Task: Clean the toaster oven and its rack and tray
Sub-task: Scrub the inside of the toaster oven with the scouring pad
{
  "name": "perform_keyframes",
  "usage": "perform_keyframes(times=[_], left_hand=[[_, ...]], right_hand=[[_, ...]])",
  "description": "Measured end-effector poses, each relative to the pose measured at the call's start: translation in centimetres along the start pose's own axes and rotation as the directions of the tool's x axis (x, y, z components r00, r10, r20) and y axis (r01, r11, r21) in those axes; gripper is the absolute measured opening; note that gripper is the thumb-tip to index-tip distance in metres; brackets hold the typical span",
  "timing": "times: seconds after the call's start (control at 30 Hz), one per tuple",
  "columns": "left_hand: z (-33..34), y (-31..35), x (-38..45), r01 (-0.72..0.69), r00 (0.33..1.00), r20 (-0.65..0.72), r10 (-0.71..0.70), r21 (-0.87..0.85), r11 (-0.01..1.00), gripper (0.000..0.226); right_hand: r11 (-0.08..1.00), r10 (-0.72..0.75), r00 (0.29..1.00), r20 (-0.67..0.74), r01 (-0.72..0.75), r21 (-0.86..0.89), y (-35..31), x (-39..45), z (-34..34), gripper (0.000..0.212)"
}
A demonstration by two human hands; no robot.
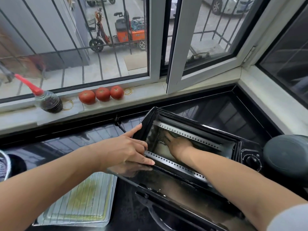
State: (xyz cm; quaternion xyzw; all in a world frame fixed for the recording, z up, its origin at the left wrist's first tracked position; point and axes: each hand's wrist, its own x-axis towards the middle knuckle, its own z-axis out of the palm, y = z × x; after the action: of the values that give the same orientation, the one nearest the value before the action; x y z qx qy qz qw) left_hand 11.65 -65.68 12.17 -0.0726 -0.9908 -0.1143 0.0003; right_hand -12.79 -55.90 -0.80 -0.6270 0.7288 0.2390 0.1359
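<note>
While the oven point(188, 147) sits angled on the black counter point(66, 144) w/ its door point(166, 189) dropped flat toward the person, the R hand point(179, 144) is deep inside the cavity, fingers spread flat, pressing a dark cloth point(168, 135) on the back wall; the perforated strips above & below leave it little room. L hand point(128, 147) braces the oven's left front edge: forefinger straight up the frame, thumb along the lower lip, grasping nothing. Rack point(80, 202) lies on the tray point(106, 212) at the counter's near edge, just left of the door, below the L forearm. Sill behind: 3 tomatoes point(101, 95), bottle point(48, 101). A dark round lid point(286, 154) crowds the oven's right side by the knobs point(252, 160)
</note>
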Motion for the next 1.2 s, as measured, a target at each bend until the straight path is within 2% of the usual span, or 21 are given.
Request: perform_keyframes(times=[0.07, 0.13, 0.17, 0.23, 0.3, 0.33, 0.37, 0.4, 0.47, 0.5, 0.57, 0.67, 0.77, 0.8, 0.87, 0.93, 1.07, 1.13, 1.2], left_hand=[[0.0, -0.1, 0.0, 0.003, 1.000, 0.007, -0.003, -0.004, 1.000, 0.042], [0.0, -0.1, 0.1, -0.006, 1.000, -0.004, 0.006, -0.004, 1.000, 0.045], [0.0, -0.1, 0.2, -0.010, 1.000, -0.015, 0.010, 0.002, 1.000, 0.046], [0.1, 0.0, 0.2, -0.014, 1.000, -0.023, 0.015, 0.010, 1.000, 0.045], [0.3, 0.1, 0.0, -0.016, 1.000, -0.027, 0.016, 0.005, 1.000, 0.044], [0.4, 0.2, -0.1, -0.015, 0.999, -0.034, 0.015, -0.001, 1.000, 0.044], [0.4, 0.2, -0.1, -0.015, 0.999, -0.039, 0.014, -0.010, 1.000, 0.046], [0.3, 0.3, 0.0, -0.015, 0.999, -0.045, 0.014, -0.016, 1.000, 0.047], [0.1, 0.3, 0.1, -0.025, 0.998, -0.050, 0.025, -0.004, 1.000, 0.047], [0.1, 0.2, 0.1, -0.033, 0.998, -0.046, 0.033, 0.002, 0.999, 0.044], [0.2, 0.1, 0.1, -0.035, 0.998, -0.043, 0.035, -0.002, 0.999, 0.039], [0.3, 0.0, 0.1, -0.046, 0.998, -0.050, 0.045, -0.001, 0.999, 0.036], [0.5, 0.0, 0.1, -0.040, 0.997, -0.059, 0.041, 0.018, 0.999, 0.037], [0.5, 0.0, 0.0, -0.042, 0.998, -0.053, 0.043, 0.020, 0.999, 0.037], [0.5, -0.2, 0.0, -0.051, 0.997, -0.049, 0.052, 0.022, 0.998, 0.037], [0.6, -0.3, 0.0, -0.065, 0.997, -0.048, 0.066, 0.032, 0.997, 0.039], [0.7, 0.0, 0.0, -0.064, 0.995, -0.069, 0.066, 0.028, 0.998, 0.041], [0.8, 0.0, -0.1, -0.066, 0.995, -0.067, 0.067, 0.025, 0.998, 0.040], [1.0, 0.0, -0.2, -0.065, 0.995, -0.070, 0.067, 0.030, 0.997, 0.039]], right_hand=[[0.994, 0.110, 0.991, 0.071, -0.108, -0.032, 0.2, -1.3, 0.1, 0.087], [0.983, 0.178, 0.955, 0.235, -0.164, -0.078, 0.5, -3.2, 0.0, 0.075], [0.984, 0.174, 0.931, 0.322, -0.150, -0.097, 1.0, -3.8, -0.3, 0.063], [0.985, 0.144, 0.824, 0.549, -0.065, -0.161, 2.3, -4.7, -1.2, 0.041], [0.995, 0.088, 0.760, 0.644, -0.032, -0.098, 2.5, -4.9, -1.4, 0.035], [0.997, 0.066, 0.759, 0.648, -0.033, -0.064, 2.1, -4.8, -1.4, 0.035], [0.998, 0.052, 0.787, 0.615, -0.025, -0.053, 1.6, -4.7, -1.4, 0.036], [0.998, 0.054, 0.839, 0.542, -0.037, -0.042, 1.1, -4.5, -1.5, 0.039], [0.997, 0.046, 0.957, 0.286, -0.063, 0.049, 0.1, -3.8, -1.5, 0.058], [0.993, 0.014, 0.987, 0.160, -0.032, 0.112, -0.3, -3.1, -1.6, 0.070], [0.988, -0.091, 0.992, 0.082, 0.080, 0.133, -0.7, -2.2, -2.4, 0.077], [0.985, -0.112, 0.986, 0.123, 0.094, 0.143, -0.8, -2.0, -2.5, 0.078], [0.986, 0.049, 0.979, 0.198, -0.079, 0.148, 0.1, -3.6, -2.1, 0.077], [0.982, 0.112, 0.951, 0.287, -0.149, 0.114, 0.6, -4.3, -2.1, 0.072], [0.978, 0.174, 0.848, 0.500, -0.208, 0.013, 1.6, -5.2, -2.1, 0.052], [0.975, 0.171, 0.783, 0.599, -0.222, 0.012, 2.1, -5.8, -2.2, 0.042], [0.952, 0.170, 0.813, 0.556, -0.282, 0.122, 1.7, -4.8, -2.4, 0.042], [0.961, 0.227, 0.834, 0.502, -0.277, 0.025, 0.8, -4.7, -1.9, 0.053], [0.925, 0.351, 0.824, 0.444, -0.378, -0.029, 0.1, -5.1, -1.5, 0.071]])
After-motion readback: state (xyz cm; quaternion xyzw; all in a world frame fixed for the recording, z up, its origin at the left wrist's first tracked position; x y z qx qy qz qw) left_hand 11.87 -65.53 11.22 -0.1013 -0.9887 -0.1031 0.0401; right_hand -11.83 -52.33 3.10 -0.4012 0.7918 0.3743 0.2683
